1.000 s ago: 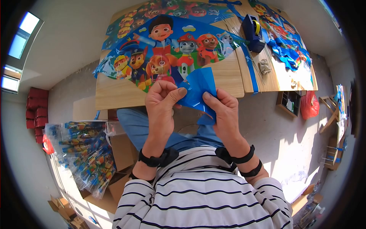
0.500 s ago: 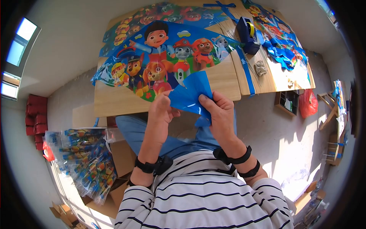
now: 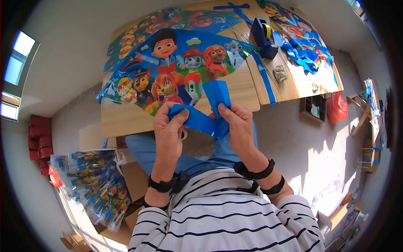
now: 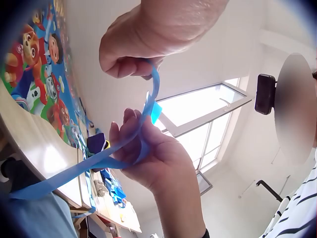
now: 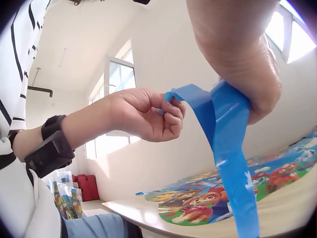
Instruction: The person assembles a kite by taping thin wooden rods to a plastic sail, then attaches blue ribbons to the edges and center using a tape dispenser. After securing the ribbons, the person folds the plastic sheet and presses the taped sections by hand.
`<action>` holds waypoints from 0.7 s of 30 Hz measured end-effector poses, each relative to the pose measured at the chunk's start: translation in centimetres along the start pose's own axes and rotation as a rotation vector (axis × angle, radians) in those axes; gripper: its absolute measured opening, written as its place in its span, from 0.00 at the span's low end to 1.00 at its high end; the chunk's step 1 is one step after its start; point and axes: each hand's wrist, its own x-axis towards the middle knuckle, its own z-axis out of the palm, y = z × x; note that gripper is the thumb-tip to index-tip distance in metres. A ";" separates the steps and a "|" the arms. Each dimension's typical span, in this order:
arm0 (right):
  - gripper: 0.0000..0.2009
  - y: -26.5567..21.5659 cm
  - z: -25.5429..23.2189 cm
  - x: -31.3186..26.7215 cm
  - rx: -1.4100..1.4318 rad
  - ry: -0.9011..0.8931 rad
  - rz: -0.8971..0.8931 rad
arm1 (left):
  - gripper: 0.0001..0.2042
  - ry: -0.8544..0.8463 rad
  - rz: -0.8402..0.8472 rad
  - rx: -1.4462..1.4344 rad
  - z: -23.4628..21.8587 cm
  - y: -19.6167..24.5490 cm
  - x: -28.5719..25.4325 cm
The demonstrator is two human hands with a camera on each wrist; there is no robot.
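Note:
A glossy blue plastic ribbon (image 3: 199,122) is folded into a V between both hands, above the person's lap and just off the table's near edge. My left hand (image 3: 167,128) pinches one end between thumb and curled fingers. My right hand (image 3: 241,126) pinches the fold, its thumb on top, while another length sticks up past it. In the right wrist view the ribbon (image 5: 230,163) has one stretch running to the left hand's fingertips and a longer one hanging down. Beyond the hands lies a shiny printed cartoon sheet (image 3: 163,63).
The wooden table (image 3: 126,122) carries a tape dispenser (image 3: 264,40), a heap of blue ribbon (image 3: 304,59) and a crumpled beige lump (image 3: 280,73). Bagged printed pieces (image 3: 96,180) stand at the left by cardboard. A red plastic bag (image 3: 337,107) hangs at the table's right.
The left hand turned away, then back with its thumb on top of the ribbon. The ribbon went from a spread fan to a V of two lengths. The right hand keeps its pinch.

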 end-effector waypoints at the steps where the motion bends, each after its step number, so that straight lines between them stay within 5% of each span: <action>1: 0.09 -0.2 -0.5 0.1 -0.019 -0.010 0.014 | 0.05 0.028 0.016 0.001 -0.1 0.3 0.0; 4: 0.09 -1.4 -5.6 1.1 0.010 0.018 0.081 | 0.05 0.057 0.061 0.036 -0.8 2.3 -0.2; 7: 0.09 -3.0 -20.2 1.7 0.061 0.244 0.004 | 0.08 0.222 0.180 0.109 -4.1 3.9 0.6; 10: 0.12 -3.0 -40.2 -4.7 -0.263 0.677 0.068 | 0.10 0.293 0.291 0.179 -9.5 5.9 1.6; 11: 0.13 -0.7 -49.6 -8.6 -0.355 0.977 0.167 | 0.09 0.314 0.330 0.204 -12.1 6.7 1.8; 12: 0.09 0.9 -53.2 -12.6 -0.672 1.205 0.062 | 0.08 0.338 0.371 0.229 -14.5 7.5 1.8; 13: 0.11 1.6 -59.2 -15.7 -0.463 1.342 0.280 | 0.09 0.379 0.395 0.261 -16.2 8.5 1.6; 17: 0.10 5.5 -53.5 -19.6 -0.296 1.225 0.130 | 0.09 0.595 0.500 0.442 -24.3 12.2 1.4; 19: 0.10 6.8 -50.4 -17.3 -0.345 1.072 0.369 | 0.10 0.822 0.518 0.584 -27.4 14.9 0.8; 21: 0.11 6.2 -43.9 -13.1 -0.525 0.933 0.386 | 0.12 1.018 0.581 0.720 -31.3 18.5 -0.5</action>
